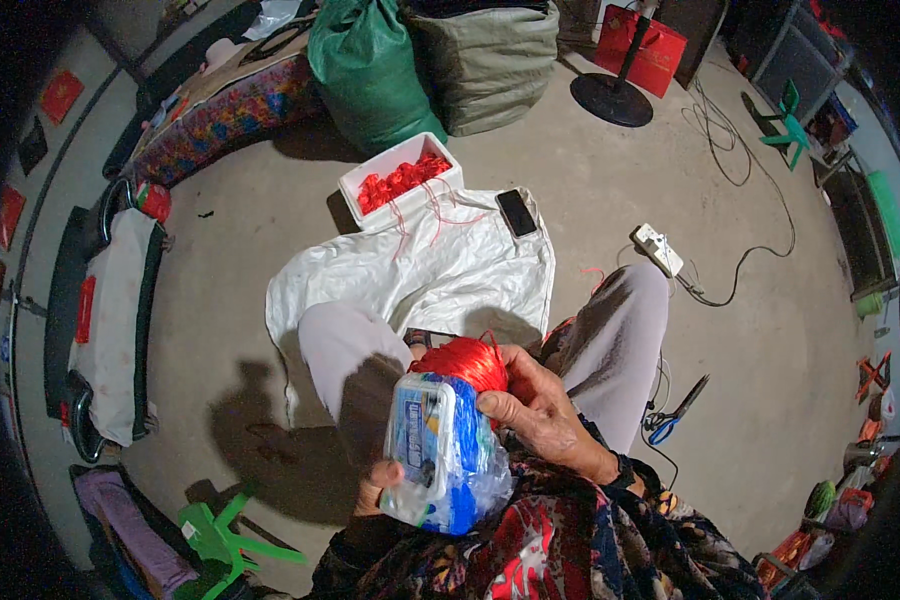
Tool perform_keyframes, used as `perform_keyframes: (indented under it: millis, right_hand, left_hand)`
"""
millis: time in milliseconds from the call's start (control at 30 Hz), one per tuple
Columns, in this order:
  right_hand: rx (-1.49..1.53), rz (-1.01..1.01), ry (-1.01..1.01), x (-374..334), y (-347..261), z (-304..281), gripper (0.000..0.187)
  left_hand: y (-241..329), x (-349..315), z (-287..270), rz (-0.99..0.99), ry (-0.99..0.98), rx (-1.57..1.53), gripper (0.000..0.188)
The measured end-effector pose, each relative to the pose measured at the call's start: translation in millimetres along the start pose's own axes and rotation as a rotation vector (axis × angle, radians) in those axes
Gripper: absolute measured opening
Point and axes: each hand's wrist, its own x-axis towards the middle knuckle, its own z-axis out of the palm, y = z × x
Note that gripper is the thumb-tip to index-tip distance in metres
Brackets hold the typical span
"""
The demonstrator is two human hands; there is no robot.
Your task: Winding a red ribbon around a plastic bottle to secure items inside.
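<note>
Above my lap, my left hand (378,486) grips the side of a blue and white plastic tub (432,455) with a printed label and clear wrap. A bundle of glossy red cord (467,362) lies against the tub's far end. My right hand (545,408) is closed round the bundle's right side, its thumb near the tub's blue edge. Some of its fingers are hidden behind the cord. Beyond my knees, a white box (355,205) holds more red bundles (402,184), with loose strands hanging over its front.
A white sheet (370,275) spreads on the floor, with a phone (517,213) on it. To the right lie a power strip (658,250), its cable, and blue-handled scissors (670,418). Green stools (220,540) stand near left and far right; large sacks (370,75) stand behind.
</note>
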Motion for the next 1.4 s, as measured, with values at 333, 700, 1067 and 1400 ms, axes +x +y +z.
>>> perform_keyframes:
  millis: [333,700,1067,1400]
  right_hand:
    - [-0.184,-0.030,0.051,14.7,5.7,0.1,0.032]
    - [-0.257,-0.017,0.168,30.5,40.8,-0.5,0.027]
    - [0.404,0.077,0.251,47.0,53.1,-51.8,0.018]
    - [0.426,0.221,0.226,57.9,40.1,-51.7,0.020]
  left_hand:
    - [1.9,2.7,-10.0,0.001,-0.012,-0.029,0.067]
    - [-1.1,-4.8,-40.7,0.022,-0.030,-0.111,0.071]
    - [5.1,-26.0,-121.0,-0.102,-0.372,-0.295,0.075]
    - [9.9,-13.8,-290.8,1.290,0.082,0.914,0.065]
